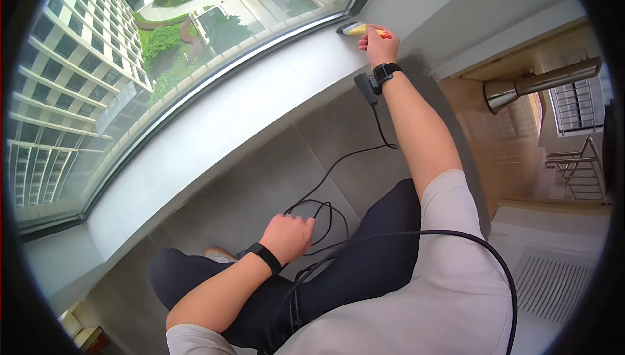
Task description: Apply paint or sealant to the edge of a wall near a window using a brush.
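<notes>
head cam view, only one angle so here goes. your right hand is stretched out to the far end of the pale window sill, fingers wrapped around a small yellow tool with an orange tip, its front end pressed down where the sill meets the dark window frame. looks to me like you're mid scrape or scrub right in that corner, and keeping it flat along the frame edge seems to be what it needs.

your left hand is down low by your knee, curled into a loose fist just above the grey tiled floor, right next to the loops of black cable. can't tell if it's actually gripping the cable or just resting there.

no packages, labels or signs anywhere that i can spot.
</notes>
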Tool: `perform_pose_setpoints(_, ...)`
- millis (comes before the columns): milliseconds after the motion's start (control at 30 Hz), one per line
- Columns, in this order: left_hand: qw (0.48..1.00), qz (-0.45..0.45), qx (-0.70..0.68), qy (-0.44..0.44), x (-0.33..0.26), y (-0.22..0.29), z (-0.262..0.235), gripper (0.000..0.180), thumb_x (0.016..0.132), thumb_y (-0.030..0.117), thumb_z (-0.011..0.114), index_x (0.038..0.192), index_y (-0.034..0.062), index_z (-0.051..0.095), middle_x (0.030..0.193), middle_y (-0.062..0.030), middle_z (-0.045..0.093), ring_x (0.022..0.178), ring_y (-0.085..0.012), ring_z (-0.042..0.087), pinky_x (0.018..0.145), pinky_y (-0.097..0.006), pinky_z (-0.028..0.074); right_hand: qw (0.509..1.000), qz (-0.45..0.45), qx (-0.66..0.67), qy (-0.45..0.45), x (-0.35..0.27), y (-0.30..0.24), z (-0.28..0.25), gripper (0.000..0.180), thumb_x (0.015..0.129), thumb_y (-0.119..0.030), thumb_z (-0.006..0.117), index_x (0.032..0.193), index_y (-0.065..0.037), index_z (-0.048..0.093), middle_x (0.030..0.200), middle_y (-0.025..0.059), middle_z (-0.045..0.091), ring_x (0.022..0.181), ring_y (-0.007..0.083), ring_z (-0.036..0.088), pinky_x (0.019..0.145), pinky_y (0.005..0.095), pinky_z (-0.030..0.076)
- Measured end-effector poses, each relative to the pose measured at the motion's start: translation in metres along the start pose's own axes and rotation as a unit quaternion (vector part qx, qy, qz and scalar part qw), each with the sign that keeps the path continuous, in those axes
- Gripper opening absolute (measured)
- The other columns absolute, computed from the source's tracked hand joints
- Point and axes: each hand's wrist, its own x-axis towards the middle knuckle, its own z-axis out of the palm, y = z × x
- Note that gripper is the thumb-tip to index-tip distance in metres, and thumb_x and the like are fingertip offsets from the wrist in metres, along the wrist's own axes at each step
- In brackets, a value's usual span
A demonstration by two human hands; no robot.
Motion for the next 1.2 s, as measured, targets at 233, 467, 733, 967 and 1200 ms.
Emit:
perform_pose_setpoints(233, 0.999, -0.004, -0.019, -0.035, 0.002, -0.001, 0.002, 0.027, 0.089, 0.031, 0.069, 0.094, 0.0063, 0.059, 0.08, -0.0094, 0.07, 0.076, -0.03, 0.071, 0.069, -0.042, 0.055, 0.985, -0.038, -0.166, 0.015, 0.008, 0.0, -0.054, 0.018, 0.088, -0.013, 0.067, 0.092, 0.004, 0.07, 0.072, 0.0089, 0.068, 0.056, 0.016, 0.067, 0.051, 0.0292, 0.056)
perform_pose_setpoints(467, 0.999, 0.013, -0.028, -0.032, 0.008, -0.008, 0.0, 0.028, 0.09, 0.031, 0.068, 0.095, 0.0057, 0.058, 0.08, -0.0105, 0.069, 0.076, -0.0309, 0.071, 0.07, -0.042, 0.056, 0.99, 0.032, -0.134, 0.036, -0.028, -0.025, -0.145, 0.017, 0.092, -0.015, 0.066, 0.095, 0.001, 0.069, 0.075, 0.0079, 0.066, 0.059, 0.0133, 0.064, 0.05, 0.0264, 0.052)
perform_pose_setpoints(733, 0.999, 0.013, -0.008, -0.044, 0.011, -0.009, 0.0, 0.027, 0.091, 0.031, 0.068, 0.094, 0.0059, 0.058, 0.079, -0.0115, 0.068, 0.075, -0.0314, 0.07, 0.068, -0.042, 0.055, 0.993, -0.028, -0.085, -0.075, -0.005, -0.034, -0.094, 0.024, 0.092, -0.018, 0.07, 0.103, 0.003, 0.069, 0.079, 0.0081, 0.068, 0.062, 0.0147, 0.066, 0.055, 0.0263, 0.055)
perform_pose_setpoints(967, 0.999, 0.007, -0.015, -0.045, 0.013, -0.005, -0.006, 0.027, 0.091, 0.031, 0.068, 0.092, 0.0056, 0.058, 0.078, -0.0113, 0.068, 0.074, -0.0319, 0.069, 0.069, -0.042, 0.055, 0.994, 0.0, -0.11, -0.023, 0.006, -0.004, -0.075, 0.022, 0.089, -0.015, 0.069, 0.099, 0.004, 0.069, 0.078, 0.011, 0.07, 0.061, 0.0175, 0.069, 0.057, 0.0289, 0.059)
perform_pose_setpoints(1200, 0.999, 0.026, -0.001, -0.022, 0.012, -0.008, -0.004, 0.026, 0.089, 0.031, 0.07, 0.091, 0.0076, 0.059, 0.076, -0.0086, 0.069, 0.072, -0.0271, 0.07, 0.065, -0.039, 0.053, 0.983, 0.028, -0.176, 0.033, -0.012, -0.02, -0.139, 0.024, 0.091, -0.018, 0.07, 0.101, 0.004, 0.068, 0.081, 0.0111, 0.07, 0.062, 0.0168, 0.069, 0.054, 0.0272, 0.056)
